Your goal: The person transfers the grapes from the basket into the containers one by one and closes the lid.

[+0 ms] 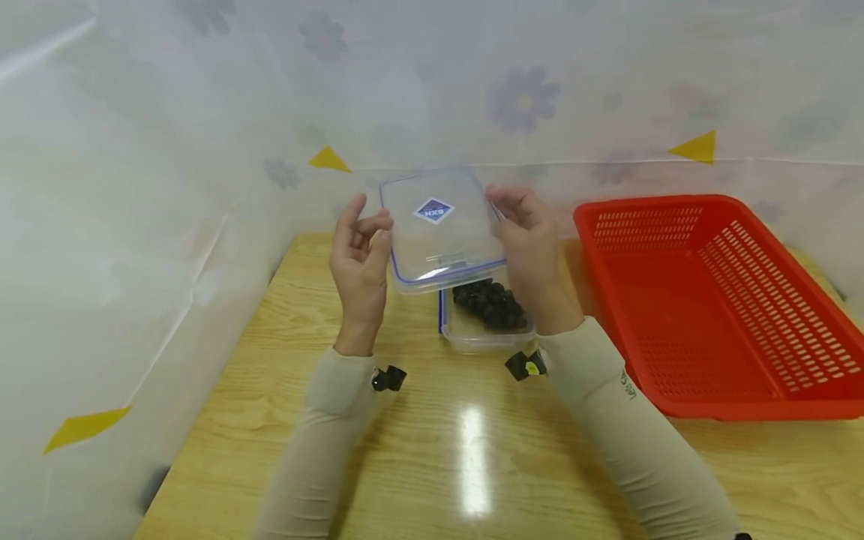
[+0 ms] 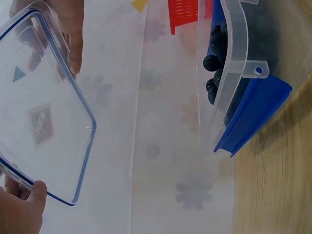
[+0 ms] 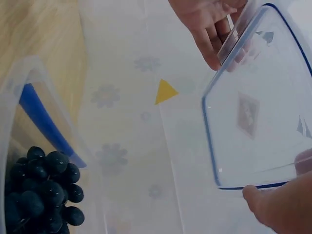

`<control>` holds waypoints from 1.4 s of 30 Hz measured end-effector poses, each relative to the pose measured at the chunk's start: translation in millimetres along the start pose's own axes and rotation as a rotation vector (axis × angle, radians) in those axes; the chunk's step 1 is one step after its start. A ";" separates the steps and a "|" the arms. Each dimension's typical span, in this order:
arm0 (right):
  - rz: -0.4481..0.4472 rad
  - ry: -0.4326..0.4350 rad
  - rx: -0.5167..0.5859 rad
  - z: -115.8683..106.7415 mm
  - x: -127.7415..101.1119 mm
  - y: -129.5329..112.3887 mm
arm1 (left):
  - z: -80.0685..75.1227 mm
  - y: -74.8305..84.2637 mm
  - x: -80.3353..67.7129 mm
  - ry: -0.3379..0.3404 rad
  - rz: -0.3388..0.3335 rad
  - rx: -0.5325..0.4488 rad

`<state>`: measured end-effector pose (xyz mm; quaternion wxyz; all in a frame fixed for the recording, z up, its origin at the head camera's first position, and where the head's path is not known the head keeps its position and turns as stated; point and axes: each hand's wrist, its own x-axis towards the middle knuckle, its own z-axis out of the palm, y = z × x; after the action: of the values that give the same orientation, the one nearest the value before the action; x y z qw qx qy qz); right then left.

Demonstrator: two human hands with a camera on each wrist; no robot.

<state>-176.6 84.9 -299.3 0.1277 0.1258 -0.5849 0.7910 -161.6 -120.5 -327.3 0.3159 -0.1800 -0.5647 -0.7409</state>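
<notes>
Clear lid (image 1: 442, 229) btwn both hands — L (image 1: 361, 259) & R (image 1: 529, 247) pinching its edges, above container (image 1: 482, 330).

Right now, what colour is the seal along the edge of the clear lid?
Blue; the lid seal shows best in the right wrist view.

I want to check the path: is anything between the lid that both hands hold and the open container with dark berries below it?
Nothing visible is. The lid is held in the air by the left hand and right hand, tilted above the container. Only air shows between them; the red basket stands to the right.
</notes>
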 end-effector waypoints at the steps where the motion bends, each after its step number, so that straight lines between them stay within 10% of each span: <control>1: 0.002 -0.020 0.008 -0.3 -1.6 1.7 | 1.7 -1.2 -0.9 0.001 -0.007 -0.015; 18: 0.184 -0.154 -0.171 -26.8 -12.3 18.7 | 27.4 -20.9 -10.7 0.029 -0.371 -0.220; 30: 0.191 -0.081 -0.474 -48.4 -23.7 48.4 | 34.8 -52.4 -23.6 -0.178 -0.603 0.127; 42: 0.263 -0.168 -0.609 -65.0 -35.3 65.5 | 35.8 -75.4 -39.0 -0.315 -0.649 0.328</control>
<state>-169.7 126.7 -388.6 0.0077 0.0704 -0.8140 0.5765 -186.7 -63.9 -395.6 -0.0003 -0.0508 -0.7446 -0.6655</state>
